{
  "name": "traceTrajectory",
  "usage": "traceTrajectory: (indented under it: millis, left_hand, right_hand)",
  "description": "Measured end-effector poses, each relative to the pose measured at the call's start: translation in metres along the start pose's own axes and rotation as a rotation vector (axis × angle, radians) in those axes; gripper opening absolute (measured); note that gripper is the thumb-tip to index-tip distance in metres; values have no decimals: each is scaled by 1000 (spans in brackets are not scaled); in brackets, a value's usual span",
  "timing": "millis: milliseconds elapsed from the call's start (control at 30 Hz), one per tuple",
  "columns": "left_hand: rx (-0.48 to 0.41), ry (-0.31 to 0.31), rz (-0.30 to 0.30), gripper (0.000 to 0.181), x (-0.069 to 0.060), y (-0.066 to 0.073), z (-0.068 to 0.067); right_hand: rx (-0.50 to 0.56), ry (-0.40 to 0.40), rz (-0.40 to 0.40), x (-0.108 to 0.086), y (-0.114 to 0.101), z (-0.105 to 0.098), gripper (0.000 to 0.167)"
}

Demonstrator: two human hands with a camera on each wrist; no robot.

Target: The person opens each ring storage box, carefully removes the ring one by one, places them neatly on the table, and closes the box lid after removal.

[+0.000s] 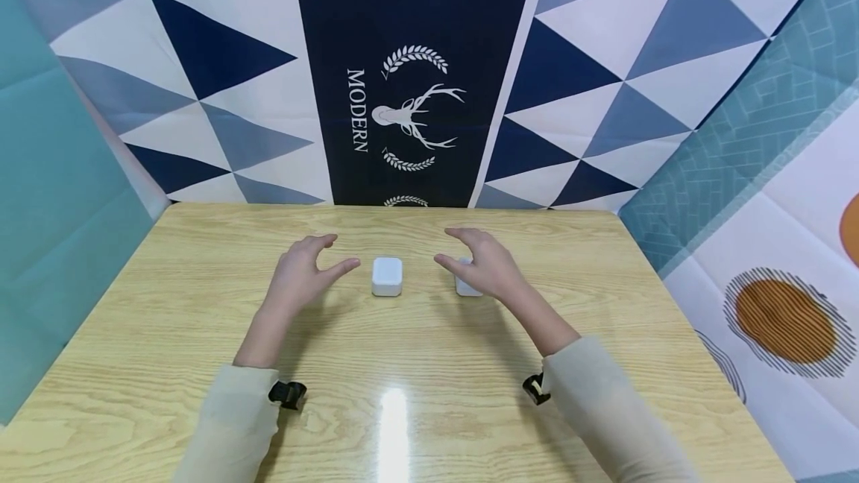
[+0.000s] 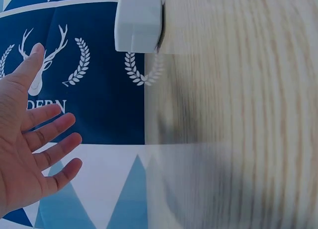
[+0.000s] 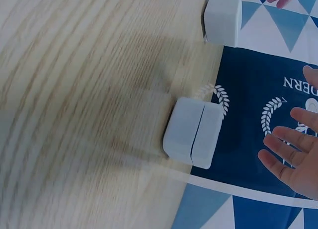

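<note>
Two small white blocks with rounded corners stand on the wooden table. The left block (image 1: 387, 276) is in full sight in the head view and also shows in the right wrist view (image 3: 222, 20). Partly hidden behind my right hand (image 1: 486, 265) is the right block (image 1: 464, 288); the right wrist view shows a thin seam across this block (image 3: 185, 128). My left hand (image 1: 302, 274) hovers left of the left block, thumb and fingers spread apart. My right hand is raised over the right block with its fingers spread too. Neither hand holds anything.
The wooden table (image 1: 376, 349) ends at a patterned cloth wall (image 1: 409, 21) at the back. Teal cloth (image 1: 60, 192) hangs on the left, and a printed cloth (image 1: 758, 244) on the right. A black band (image 1: 287, 393) is at the left sleeve.
</note>
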State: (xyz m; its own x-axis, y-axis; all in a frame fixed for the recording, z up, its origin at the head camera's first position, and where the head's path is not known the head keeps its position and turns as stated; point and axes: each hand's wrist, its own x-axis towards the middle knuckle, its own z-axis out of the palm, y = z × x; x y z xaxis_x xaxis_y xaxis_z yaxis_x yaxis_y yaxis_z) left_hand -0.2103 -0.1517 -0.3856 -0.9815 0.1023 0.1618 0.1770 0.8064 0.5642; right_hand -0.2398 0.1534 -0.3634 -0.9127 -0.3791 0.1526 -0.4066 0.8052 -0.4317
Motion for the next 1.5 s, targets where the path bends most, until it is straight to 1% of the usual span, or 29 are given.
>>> traceTrajectory:
  millis: [167,267,467,633,833,1000,1233,1500]
  left_hand:
    - [-6,10,19,76,0,0,5]
    - [-3,0,26,76,0,0,9]
    - [-26,-26,15,75,0,0,14]
    - [-42,-36,5,73,0,1,17]
    - [-63,-53,-3,72,0,1,22]
    - [-73,-67,8,70,0,0,26]
    - [-69,-83,26,70,1,0,32]
    - [-50,-100,45,69,3,3,36]
  right_hand:
    - [3,-7,-11,3,-4,6,60]
    - [9,0,-29,4,-7,10,59]
    - [33,10,-62,6,-10,18,57]
    - [47,8,-64,8,-11,25,56]
    - [57,-32,-46,10,-14,31,55]
    - [66,-57,-57,10,-15,36,55]
    - [73,-55,-95,11,-14,45,51]
    - [74,-50,-119,12,-17,54,47]
